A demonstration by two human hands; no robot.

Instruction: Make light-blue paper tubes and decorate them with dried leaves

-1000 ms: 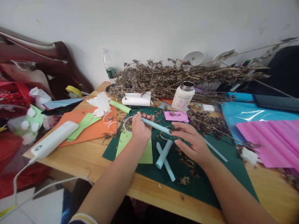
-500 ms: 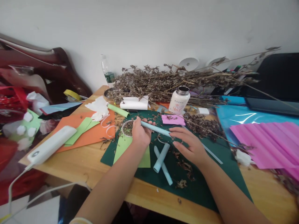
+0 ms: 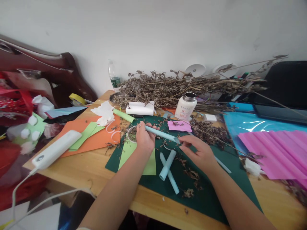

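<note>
Head view: we look down at a wooden bench [image 3: 79, 172], where a dark green mat [image 3: 207, 199] lies beneath both hands.
Left hand [image 3: 145, 139]: we see its grip wrapped around a light blue paper tube [image 3: 160, 132], close to the tube's left end.
Right hand [image 3: 198, 154]: its grip is narrow, thumb and fingers bent toward each other at the tube's right end; we cannot tell whether they pinch the paper edge or only meet it.
Light blue paper tube: we find it above the mat, bridging the space between the hands, its right end cut or flared at a slant.
Tube's long axis: it runs from the left hand rightward and slightly down toward us, so the tube lies to the left of the right grip, with its free end just at those fingertips.
Nearer hand: for that slanted end we count the right; the left has the opposite end.
Crossed blue rolls: below the tube we see a wider roll [image 3: 168, 164] resting over a thinner roll [image 3: 173, 183].
Around the left hand: we note a round dish [image 3: 128, 134] of leaf bits just beside it and a light green sheet [image 3: 126, 159] partly under the forearm.
Behind the tube: we see pink paper [image 3: 179, 126], a white bottle [image 3: 186, 108] standing upright, and heaped dried stems [image 3: 165, 87].
</note>
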